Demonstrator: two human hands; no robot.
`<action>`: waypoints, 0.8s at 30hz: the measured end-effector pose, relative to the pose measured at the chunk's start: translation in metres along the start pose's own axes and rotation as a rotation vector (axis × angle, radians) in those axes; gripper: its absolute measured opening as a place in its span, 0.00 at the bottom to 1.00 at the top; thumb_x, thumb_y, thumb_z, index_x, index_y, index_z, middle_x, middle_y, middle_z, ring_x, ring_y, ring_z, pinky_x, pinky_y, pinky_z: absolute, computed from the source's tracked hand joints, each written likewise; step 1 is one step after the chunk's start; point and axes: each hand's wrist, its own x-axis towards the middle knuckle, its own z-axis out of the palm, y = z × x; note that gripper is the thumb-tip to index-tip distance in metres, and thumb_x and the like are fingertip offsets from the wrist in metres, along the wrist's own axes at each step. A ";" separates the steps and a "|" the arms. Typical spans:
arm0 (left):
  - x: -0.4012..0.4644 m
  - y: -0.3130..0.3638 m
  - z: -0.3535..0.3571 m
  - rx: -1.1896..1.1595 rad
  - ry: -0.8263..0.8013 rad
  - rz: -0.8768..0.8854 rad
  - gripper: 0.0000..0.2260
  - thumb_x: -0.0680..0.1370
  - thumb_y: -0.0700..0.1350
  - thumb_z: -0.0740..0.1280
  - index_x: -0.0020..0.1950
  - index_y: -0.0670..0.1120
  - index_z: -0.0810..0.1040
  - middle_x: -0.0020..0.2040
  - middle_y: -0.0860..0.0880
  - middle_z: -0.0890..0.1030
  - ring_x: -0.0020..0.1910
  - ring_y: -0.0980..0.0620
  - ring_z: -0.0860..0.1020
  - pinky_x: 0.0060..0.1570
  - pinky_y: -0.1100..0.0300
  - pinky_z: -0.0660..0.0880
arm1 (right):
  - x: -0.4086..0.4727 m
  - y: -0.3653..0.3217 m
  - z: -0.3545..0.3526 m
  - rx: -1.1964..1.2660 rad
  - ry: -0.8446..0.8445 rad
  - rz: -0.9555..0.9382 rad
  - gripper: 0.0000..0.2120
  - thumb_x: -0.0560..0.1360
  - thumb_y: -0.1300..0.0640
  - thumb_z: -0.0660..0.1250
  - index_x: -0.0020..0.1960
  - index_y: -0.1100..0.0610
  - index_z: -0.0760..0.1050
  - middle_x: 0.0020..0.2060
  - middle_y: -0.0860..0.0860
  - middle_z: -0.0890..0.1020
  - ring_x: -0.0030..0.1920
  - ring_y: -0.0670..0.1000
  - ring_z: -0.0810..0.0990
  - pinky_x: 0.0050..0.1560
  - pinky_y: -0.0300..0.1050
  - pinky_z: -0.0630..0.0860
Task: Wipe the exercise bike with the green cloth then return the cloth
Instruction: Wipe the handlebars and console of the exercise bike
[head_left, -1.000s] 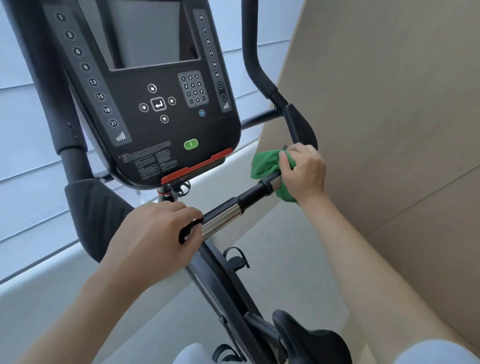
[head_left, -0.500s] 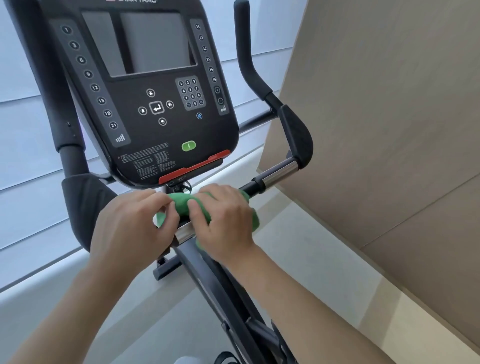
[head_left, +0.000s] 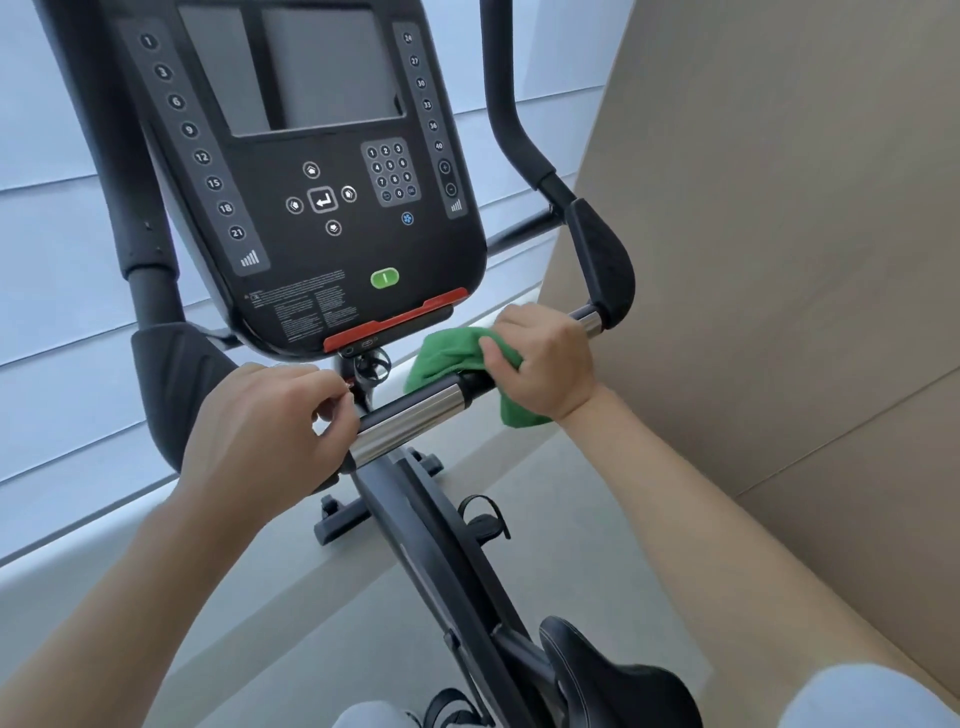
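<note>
The exercise bike's black console (head_left: 332, 208) fills the upper middle of the head view. Below it runs a handlebar (head_left: 415, 415) with a silver sleeve and black grip. My right hand (head_left: 545, 358) is closed around the green cloth (head_left: 447, 358), wrapped on the bar's right part, just left of the black elbow pad (head_left: 602, 270). The cloth hangs out below my wrist too. My left hand (head_left: 270, 431) grips the bar's left end beside the silver sleeve. Part of the bar is hidden under both hands.
A beige wall panel (head_left: 779, 260) stands close on the right. White slatted blinds (head_left: 52, 260) lie behind the bike on the left. The black saddle (head_left: 613, 675) and a pedal (head_left: 483, 519) sit low in view over grey floor (head_left: 597, 545).
My right hand slid the cloth from the right end of the bar to the middle next to my left hand, then back rightward. My left hand stayed on the bar's left end.
</note>
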 end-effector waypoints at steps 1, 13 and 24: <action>0.000 0.000 -0.001 -0.004 -0.001 -0.003 0.13 0.77 0.51 0.62 0.32 0.52 0.74 0.28 0.56 0.73 0.28 0.51 0.70 0.35 0.69 0.60 | 0.001 0.012 -0.004 -0.010 -0.008 0.065 0.18 0.81 0.54 0.65 0.35 0.60 0.74 0.32 0.52 0.75 0.34 0.55 0.73 0.35 0.51 0.72; -0.001 0.006 -0.006 -0.101 0.028 0.030 0.14 0.79 0.47 0.64 0.33 0.49 0.74 0.28 0.56 0.71 0.28 0.53 0.69 0.32 0.60 0.68 | 0.008 -0.024 -0.009 -0.114 -0.060 0.239 0.18 0.80 0.49 0.62 0.33 0.52 0.65 0.30 0.46 0.69 0.31 0.51 0.70 0.35 0.43 0.61; -0.006 0.009 -0.015 -0.304 0.218 -0.097 0.14 0.78 0.44 0.64 0.35 0.47 0.64 0.30 0.52 0.65 0.32 0.49 0.65 0.31 0.55 0.66 | 0.000 -0.179 0.023 0.142 -0.094 0.187 0.19 0.82 0.47 0.61 0.35 0.54 0.71 0.32 0.48 0.72 0.33 0.52 0.70 0.36 0.51 0.68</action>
